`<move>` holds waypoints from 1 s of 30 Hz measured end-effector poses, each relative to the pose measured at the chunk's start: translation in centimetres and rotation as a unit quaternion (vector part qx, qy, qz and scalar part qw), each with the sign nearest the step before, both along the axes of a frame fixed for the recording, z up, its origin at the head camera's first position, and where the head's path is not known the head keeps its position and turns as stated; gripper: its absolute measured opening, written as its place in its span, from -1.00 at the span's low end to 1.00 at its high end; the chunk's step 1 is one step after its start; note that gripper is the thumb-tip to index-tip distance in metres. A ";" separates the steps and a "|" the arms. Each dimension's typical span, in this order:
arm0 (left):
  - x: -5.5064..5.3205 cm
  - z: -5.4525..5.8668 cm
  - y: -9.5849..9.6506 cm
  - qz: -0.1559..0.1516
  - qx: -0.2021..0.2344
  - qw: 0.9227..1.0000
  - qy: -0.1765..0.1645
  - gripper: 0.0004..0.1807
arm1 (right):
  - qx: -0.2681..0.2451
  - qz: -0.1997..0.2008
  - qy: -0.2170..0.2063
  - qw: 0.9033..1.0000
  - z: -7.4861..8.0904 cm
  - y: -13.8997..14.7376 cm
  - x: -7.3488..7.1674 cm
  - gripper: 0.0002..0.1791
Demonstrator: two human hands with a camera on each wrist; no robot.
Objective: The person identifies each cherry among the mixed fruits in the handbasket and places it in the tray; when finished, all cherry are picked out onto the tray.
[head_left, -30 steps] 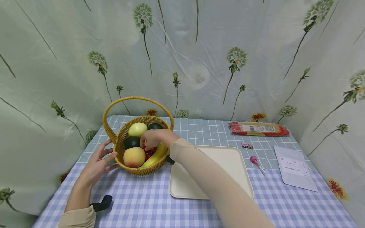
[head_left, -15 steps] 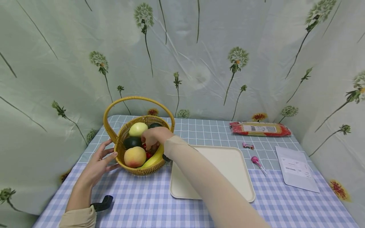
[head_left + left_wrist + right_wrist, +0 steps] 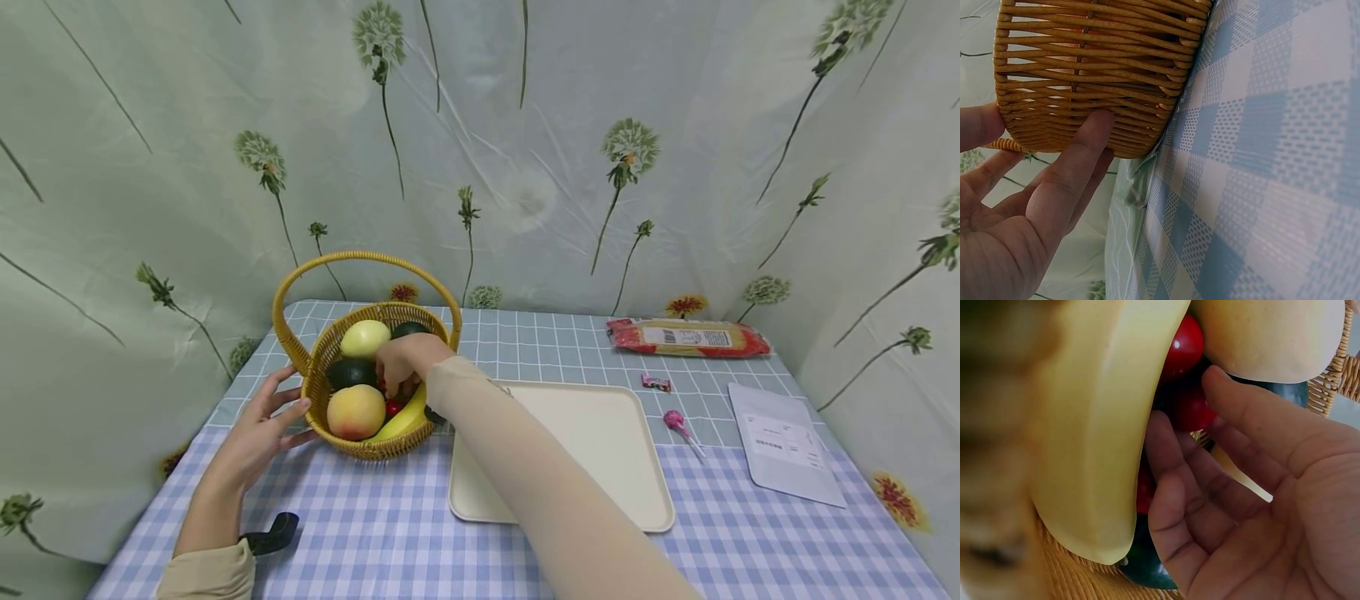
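A yellow wicker basket [image 3: 367, 452] with a tall handle stands at the table's left, holding artificial-looking fruit. My left hand [image 3: 258, 429] rests against its outer left side, fingers spread and thumb tip at the rim; in the left wrist view the fingers [image 3: 1082, 147] touch the weave. Inside the basket is my right hand [image 3: 405, 362], its curled fingers and thumb around a small glossy red fruit [image 3: 1192, 411]. Another red fruit [image 3: 1184, 347] lies beside it. Around the hand are a banana [image 3: 1094, 425], a peach [image 3: 356, 412], a pale yellow-green fruit [image 3: 365, 339] and dark green fruits [image 3: 351, 373].
Right of the basket lies a cream tray [image 3: 600, 450], partly under my right forearm. Farther right are a pink lollipop [image 3: 675, 421], a small wrapped candy [image 3: 656, 383], a red-and-yellow package [image 3: 686, 337] and a grey-white pouch with a label [image 3: 783, 446]. A floral curtain surrounds the table.
My right hand has sunk a little deeper among the fruit, and its forearm has shifted slightly left. The left hand stays against the basket.
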State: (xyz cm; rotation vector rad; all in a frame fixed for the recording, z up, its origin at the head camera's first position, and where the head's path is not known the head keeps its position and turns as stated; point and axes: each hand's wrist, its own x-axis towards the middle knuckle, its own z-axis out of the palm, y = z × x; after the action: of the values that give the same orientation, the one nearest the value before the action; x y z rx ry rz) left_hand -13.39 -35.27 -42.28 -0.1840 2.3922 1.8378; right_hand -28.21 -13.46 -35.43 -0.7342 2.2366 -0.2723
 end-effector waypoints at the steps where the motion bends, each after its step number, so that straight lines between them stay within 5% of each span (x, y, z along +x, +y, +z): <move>1: 0.0 0.0 0.0 0.000 0.001 1.000 0.000 -0.18 | 0.000 0.003 0.002 1.000 0.1 0.0 0.0 -0.85; 4: 0.0 0.1 0.0 0.000 0.004 1.000 -0.001 -0.18 | 0.005 0.016 0.014 1.000 0.2 0.1 0.1 -0.95; 30: 0.2 0.1 0.1 0.006 0.002 1.000 -0.006 -0.18 | 0.015 0.068 0.071 0.995 2.4 0.7 1.0 -0.86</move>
State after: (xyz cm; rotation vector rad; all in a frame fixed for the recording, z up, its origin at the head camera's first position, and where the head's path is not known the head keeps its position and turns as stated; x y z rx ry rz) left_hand -13.23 -35.13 -42.20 -0.2089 2.3848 1.8395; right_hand -27.23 -12.73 -33.05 -0.9107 2.3047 -0.1236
